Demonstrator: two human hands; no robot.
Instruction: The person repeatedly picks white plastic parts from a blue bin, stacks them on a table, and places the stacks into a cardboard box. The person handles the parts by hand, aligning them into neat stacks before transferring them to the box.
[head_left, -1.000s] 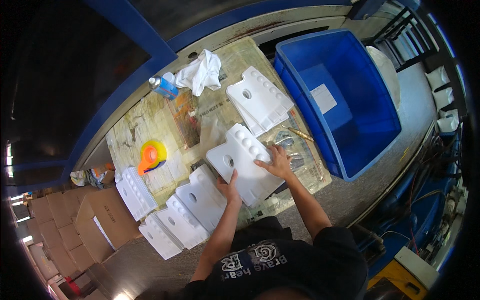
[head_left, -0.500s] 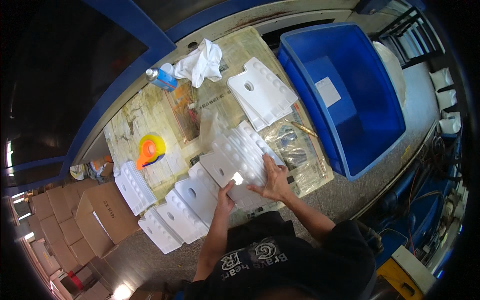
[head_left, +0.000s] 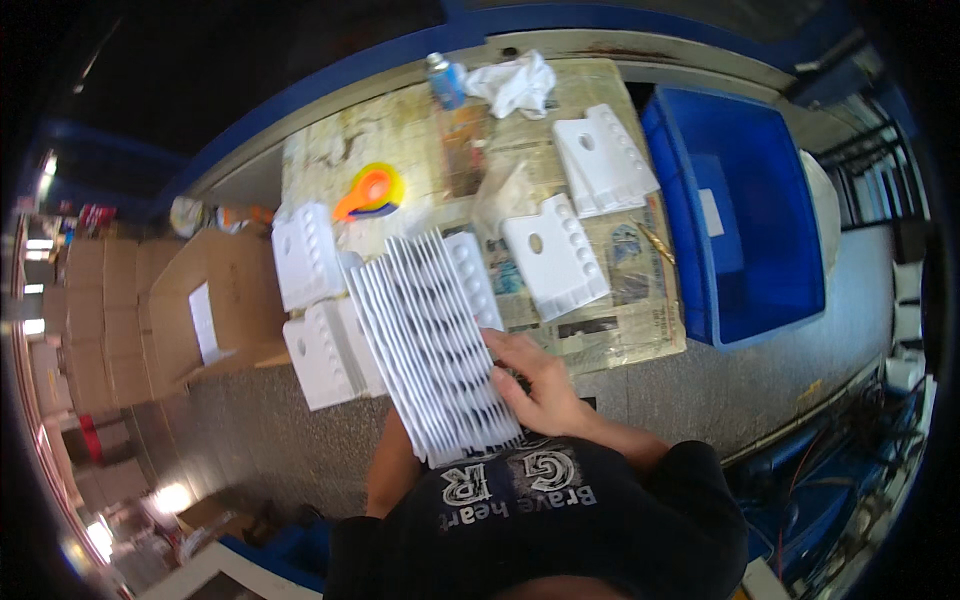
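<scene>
A thick stack of white paint palettes [head_left: 430, 350] is tilted up on edge in front of my chest, its many thin edges facing me. My left forearm [head_left: 392, 465] runs behind this stack; the hand there is hidden, and the stack appears to rest on it. My right hand [head_left: 540, 385] is closed against the stack's right side, thumb and fingers at the edges. Just beyond lies a single white palette [head_left: 555, 257] with a thumb hole and round wells. More palettes [head_left: 325, 355] lie left of the stack, near the table's front edge.
A paper-covered table [head_left: 340, 130] carries an orange and yellow tape dispenser [head_left: 375, 190], a blue spray can [head_left: 446, 85], a white cloth [head_left: 515, 85] and further palettes [head_left: 600, 160], [head_left: 305, 255]. A large blue bin [head_left: 760, 210] stands at right, cardboard boxes [head_left: 230, 300] at left.
The palettes fanned along the table's front edge are now gathered into one upright stack, lifted towards my body. One palette lies apart beyond it. The view has turned and shifted.
</scene>
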